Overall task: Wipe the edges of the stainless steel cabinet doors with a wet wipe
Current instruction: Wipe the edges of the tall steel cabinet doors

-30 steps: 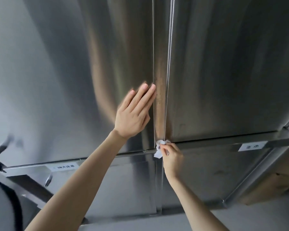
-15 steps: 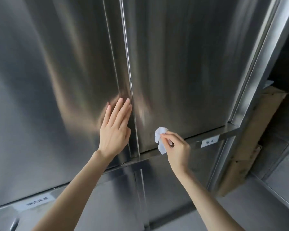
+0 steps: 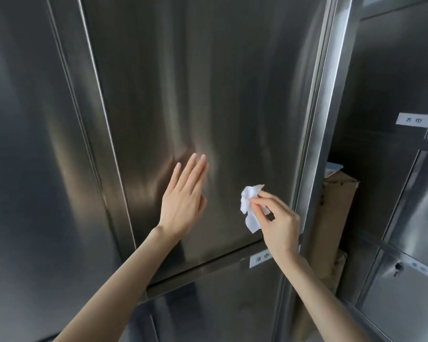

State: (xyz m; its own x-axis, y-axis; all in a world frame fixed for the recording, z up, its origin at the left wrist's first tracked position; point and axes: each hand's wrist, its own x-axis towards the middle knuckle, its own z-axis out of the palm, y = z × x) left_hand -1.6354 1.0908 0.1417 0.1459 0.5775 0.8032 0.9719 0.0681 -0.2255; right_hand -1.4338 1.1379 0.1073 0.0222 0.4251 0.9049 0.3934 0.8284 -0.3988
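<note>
Left hand [image 3: 183, 201] is stretched out totally flat, holding nothing, right up at the steel cabinet door [image 3: 208, 95], can't tell if it's touching. Just right of it, the right hand [image 3: 281, 223] pinches a crumpled white wet wipe [image 3: 248, 206] in front of the same door, near its right edge. Cardboard box [image 3: 336, 218] sits further right.

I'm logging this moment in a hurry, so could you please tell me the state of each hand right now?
Left hand: open, fingers straight, holding nothing, in front of the cabinet door.
Right hand: pinching the wet wipe.
</note>
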